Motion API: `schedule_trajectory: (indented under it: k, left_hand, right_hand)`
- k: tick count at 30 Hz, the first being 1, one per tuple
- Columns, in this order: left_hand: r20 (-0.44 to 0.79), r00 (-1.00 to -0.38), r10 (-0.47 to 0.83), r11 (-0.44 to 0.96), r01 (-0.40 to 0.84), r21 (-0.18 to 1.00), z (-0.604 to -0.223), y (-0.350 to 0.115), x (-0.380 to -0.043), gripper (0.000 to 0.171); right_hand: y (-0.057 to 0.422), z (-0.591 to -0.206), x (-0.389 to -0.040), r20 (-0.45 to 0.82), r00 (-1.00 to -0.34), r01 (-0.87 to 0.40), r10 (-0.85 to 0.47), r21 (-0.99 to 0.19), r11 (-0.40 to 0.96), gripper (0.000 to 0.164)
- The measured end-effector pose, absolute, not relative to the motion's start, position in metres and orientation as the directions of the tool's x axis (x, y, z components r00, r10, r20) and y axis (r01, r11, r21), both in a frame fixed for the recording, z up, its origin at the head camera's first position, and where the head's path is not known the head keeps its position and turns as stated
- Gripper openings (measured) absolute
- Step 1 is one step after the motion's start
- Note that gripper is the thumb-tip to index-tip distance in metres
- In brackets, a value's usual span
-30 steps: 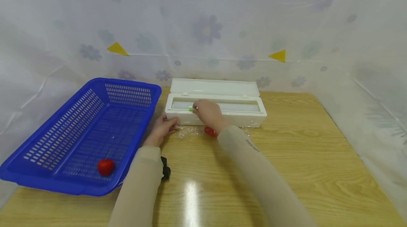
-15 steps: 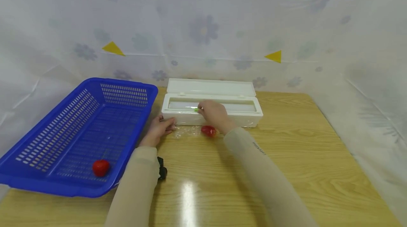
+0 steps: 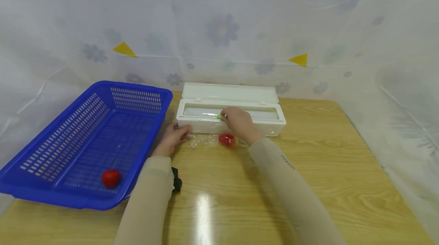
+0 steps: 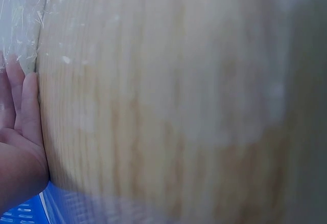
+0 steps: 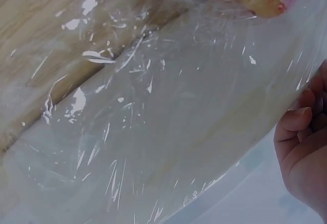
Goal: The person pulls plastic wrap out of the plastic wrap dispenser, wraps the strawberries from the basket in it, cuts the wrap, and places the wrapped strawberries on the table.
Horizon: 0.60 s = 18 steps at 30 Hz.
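Note:
A white cling film dispenser lies at the back of the table with its lid raised and a pale roll inside. Thumb and fingers of my left hand hold its front left corner. My right hand pinches a small green slide cutter on the front edge, left of the middle. Clear cling film hangs down the dispenser's front and spreads onto the table. Under it, just in front of the dispenser, lies a red fruit; the right wrist view shows yellow and pink on it.
At the left stands a blue perforated basket with another red fruit near its front corner. A flowered sheet hangs behind the wooden table, with two yellow triangles on it.
My right hand has slid the green cutter rightward along the dispenser's front edge, and the red fruit shows more fully. My left hand stays at the corner.

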<state>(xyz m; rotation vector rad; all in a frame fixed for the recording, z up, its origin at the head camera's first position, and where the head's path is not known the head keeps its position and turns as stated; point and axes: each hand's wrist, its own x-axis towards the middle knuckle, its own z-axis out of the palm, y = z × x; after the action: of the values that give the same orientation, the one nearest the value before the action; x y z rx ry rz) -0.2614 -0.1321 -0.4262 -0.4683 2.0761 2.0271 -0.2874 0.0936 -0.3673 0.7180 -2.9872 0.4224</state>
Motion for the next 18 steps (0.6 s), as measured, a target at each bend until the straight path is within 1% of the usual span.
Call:
schedule_trajectory:
  k: [12,18]
  left_hand:
    - [-0.373,-0.923,-0.097,0.028,-0.377,0.926,-0.425,-0.129,-0.261,0.051]
    - [-0.372,-0.922,-0.105,0.038,-0.378,0.925,-0.425,-0.131,-0.261,0.053]
  right_hand:
    - [0.11,-0.368,-0.286,0.11,-0.902,-0.432,-0.417,-0.246,0.868,0.022]
    - [0.12,-0.369,-0.287,0.106,-0.911,-0.413,-0.4,-0.239,0.879,0.022]
